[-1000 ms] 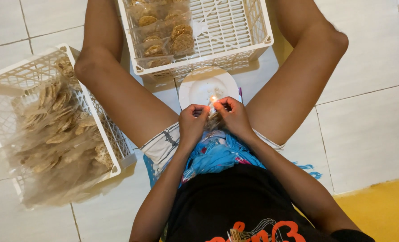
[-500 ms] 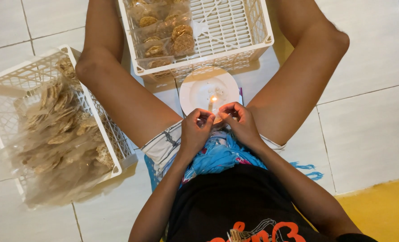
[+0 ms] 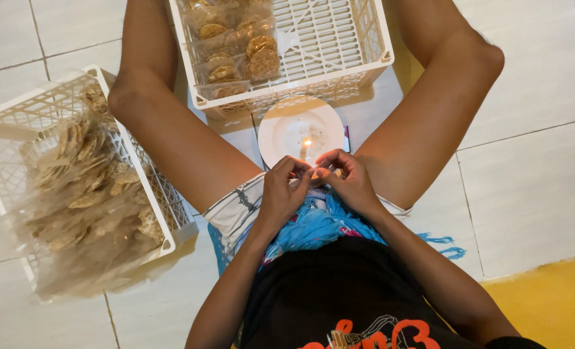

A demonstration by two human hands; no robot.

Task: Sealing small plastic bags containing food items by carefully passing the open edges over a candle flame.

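Note:
I sit on a tiled floor with my legs spread. My left hand (image 3: 285, 191) and my right hand (image 3: 346, 179) meet fingertip to fingertip just before my lap, pinching something small and clear between them; I cannot tell exactly what it is. Right beyond my fingers burns a small candle flame (image 3: 307, 143) on a white plate (image 3: 281, 132).
A white plastic crate (image 3: 339, 39) at the top holds several clear packs of round crackers (image 3: 261, 59). Another white crate (image 3: 22, 110) at the left holds a large clear bag of loose crackers (image 3: 84, 187). My bare knees flank the plate. A yellow floor patch (image 3: 546, 304) lies bottom right.
My hands have drawn slightly back from the flame toward my lap, staying together. The crates and plate have not moved.

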